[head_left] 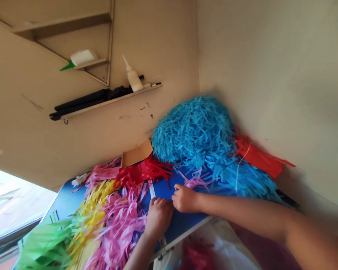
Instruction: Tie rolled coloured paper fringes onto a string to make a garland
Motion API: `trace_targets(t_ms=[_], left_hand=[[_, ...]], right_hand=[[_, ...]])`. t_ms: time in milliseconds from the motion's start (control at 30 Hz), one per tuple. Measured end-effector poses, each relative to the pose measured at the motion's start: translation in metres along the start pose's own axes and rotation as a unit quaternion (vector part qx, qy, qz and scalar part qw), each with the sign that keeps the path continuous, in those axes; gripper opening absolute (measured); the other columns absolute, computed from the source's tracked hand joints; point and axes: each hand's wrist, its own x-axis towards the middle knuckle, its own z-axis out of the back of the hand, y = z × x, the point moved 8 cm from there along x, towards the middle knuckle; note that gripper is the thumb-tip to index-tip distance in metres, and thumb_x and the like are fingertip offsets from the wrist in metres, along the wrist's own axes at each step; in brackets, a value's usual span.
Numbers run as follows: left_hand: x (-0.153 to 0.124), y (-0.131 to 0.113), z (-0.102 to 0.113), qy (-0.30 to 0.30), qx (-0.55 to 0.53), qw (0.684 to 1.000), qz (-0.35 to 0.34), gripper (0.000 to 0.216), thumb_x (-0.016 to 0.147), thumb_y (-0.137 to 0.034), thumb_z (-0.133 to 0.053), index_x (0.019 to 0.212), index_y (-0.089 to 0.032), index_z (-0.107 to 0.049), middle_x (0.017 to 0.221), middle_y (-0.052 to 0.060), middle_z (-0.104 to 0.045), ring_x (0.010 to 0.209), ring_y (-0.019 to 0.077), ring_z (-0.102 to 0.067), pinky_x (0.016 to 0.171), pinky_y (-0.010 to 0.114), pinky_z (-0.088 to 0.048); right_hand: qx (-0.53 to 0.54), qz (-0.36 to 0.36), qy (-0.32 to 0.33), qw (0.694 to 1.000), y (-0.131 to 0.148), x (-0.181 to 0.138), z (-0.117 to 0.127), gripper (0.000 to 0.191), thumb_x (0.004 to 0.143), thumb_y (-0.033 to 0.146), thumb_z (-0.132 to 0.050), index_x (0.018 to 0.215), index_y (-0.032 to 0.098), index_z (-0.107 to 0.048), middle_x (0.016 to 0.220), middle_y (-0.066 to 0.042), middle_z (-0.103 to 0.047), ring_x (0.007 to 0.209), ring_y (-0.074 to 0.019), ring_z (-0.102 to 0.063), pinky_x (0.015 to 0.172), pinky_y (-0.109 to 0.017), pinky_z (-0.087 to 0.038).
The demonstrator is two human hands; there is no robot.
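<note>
My left hand [159, 216] is closed, its fingers curled down over the blue tabletop. A narrow white strip [152, 190] runs beneath this hand along the table. Close beside it, my right hand [184, 198] is closed in a pinch. What either hand grips, if anything, is hidden by the fingers. A small bunch of light purple paper strips [197, 180] shows just behind my right hand; whether the hand touches it I cannot tell. Pink fringed paper strips [119, 225] lie to the left of my left hand.
Blue shredded paper [195, 127] is heaped in the corner, with red fringed paper [259, 157] beside it. Red [142, 170], yellow [91, 210] and green fringe [47, 240] cover the table's left side. Glue bottles [134, 79] stand on wall shelves. A plastic bag [222, 243] is below the edge.
</note>
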Motion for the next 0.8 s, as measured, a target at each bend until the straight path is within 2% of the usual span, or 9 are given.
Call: trace_targets(t_ms=[167,267,333,400,467,500,567,667,800], left_hand=[[-0.004,-0.006,0.022,-0.100,0.011,0.995,-0.012,0.027,0.092,-0.009,-0.048,0.082,-0.020,-0.071,0.081,0.001,-0.074,0.072,0.0165,-0.066,0.083,0.038,-0.043],[-0.016,-0.023,0.074,-0.189,0.011,0.981,-0.044,0.025,0.095,-0.010,-0.048,0.092,-0.022,-0.070,0.087,0.001,-0.075,0.077,0.0162,-0.067,0.092,0.042,-0.039],[-0.027,-0.041,0.117,-0.264,0.013,0.961,-0.079,0.021,0.092,-0.009,-0.055,0.097,-0.023,-0.070,0.083,0.000,-0.074,0.075,0.0156,-0.066,0.090,0.040,-0.041],[-0.030,-0.056,0.147,-0.280,-0.002,0.955,-0.100,0.021,0.091,-0.008,-0.058,0.102,-0.021,-0.070,0.081,0.000,-0.074,0.075,0.0150,-0.066,0.088,0.038,-0.044],[-0.032,-0.064,0.163,-0.286,-0.013,0.953,-0.098,0.020,0.091,-0.008,-0.059,0.103,-0.021,-0.070,0.079,0.000,-0.073,0.074,0.0142,-0.067,0.088,0.037,-0.046],[-0.033,-0.067,0.166,-0.286,-0.020,0.954,-0.090,0.020,0.091,-0.009,-0.058,0.102,-0.021,-0.070,0.079,-0.001,-0.073,0.074,0.0138,-0.067,0.089,0.036,-0.047],[-0.038,-0.067,0.165,-0.281,-0.048,0.957,-0.059,0.019,0.092,-0.010,-0.057,0.102,-0.020,-0.070,0.081,0.000,-0.074,0.075,0.0130,-0.068,0.091,0.033,-0.049],[-0.050,-0.064,0.152,-0.272,-0.118,0.955,0.001,0.017,0.090,-0.013,-0.060,0.101,-0.022,-0.070,0.088,0.001,-0.074,0.081,0.0140,-0.071,0.090,0.029,-0.053],[-0.066,-0.059,0.131,-0.275,-0.228,0.929,0.095,0.016,0.087,-0.012,-0.064,0.098,-0.023,-0.069,0.085,0.002,-0.070,0.076,0.0132,-0.070,0.067,0.020,-0.057]], right_hand=[[-0.007,-0.072,-0.019,0.997,0.001,-0.003,0.021,0.021,0.087,0.010,-0.051,0.078,0.012,-0.069,0.076,-0.008,-0.070,0.063,-0.0169,-0.057,0.073,-0.037,-0.036],[0.192,-0.194,-0.078,0.959,-0.003,-0.019,0.062,0.022,0.091,0.024,-0.053,0.084,0.017,-0.072,0.084,-0.005,-0.073,0.074,-0.0174,-0.063,0.077,-0.034,-0.039],[0.423,-0.256,-0.063,0.867,-0.002,-0.029,0.078,0.027,0.091,0.034,-0.055,0.082,0.018,-0.075,0.077,-0.002,-0.072,0.072,-0.0164,-0.063,0.072,-0.029,-0.041],[0.619,-0.263,-0.014,0.740,0.008,-0.032,0.087,0.030,0.083,0.043,-0.064,0.079,0.016,-0.075,0.070,-0.001,-0.070,0.067,-0.0154,-0.061,0.066,-0.026,-0.042],[0.740,-0.253,0.005,0.622,0.019,-0.031,0.091,0.034,0.069,0.047,-0.076,0.074,0.014,-0.075,0.069,-0.001,-0.069,0.065,-0.0144,-0.059,0.065,-0.026,-0.042],[0.775,-0.252,-0.001,0.579,0.023,-0.031,0.090,0.035,0.063,0.047,-0.081,0.071,0.014,-0.074,0.069,-0.001,-0.069,0.064,-0.0136,-0.058,0.066,-0.026,-0.042],[0.810,-0.260,-0.032,0.524,0.029,-0.033,0.080,0.036,0.058,0.046,-0.086,0.067,0.014,-0.073,0.067,0.000,-0.067,0.062,-0.0118,-0.056,0.065,-0.025,-0.041],[0.814,-0.271,-0.129,0.497,0.036,-0.041,0.065,0.030,0.059,0.040,-0.088,0.065,0.014,-0.073,0.070,0.000,-0.065,0.064,-0.0102,-0.054,0.063,-0.023,-0.038],[0.833,-0.305,-0.185,0.424,0.055,-0.051,0.050,0.029,0.061,0.034,-0.089,0.066,0.014,-0.069,0.058,0.004,-0.055,0.052,-0.0063,-0.044,0.053,-0.021,-0.031]])
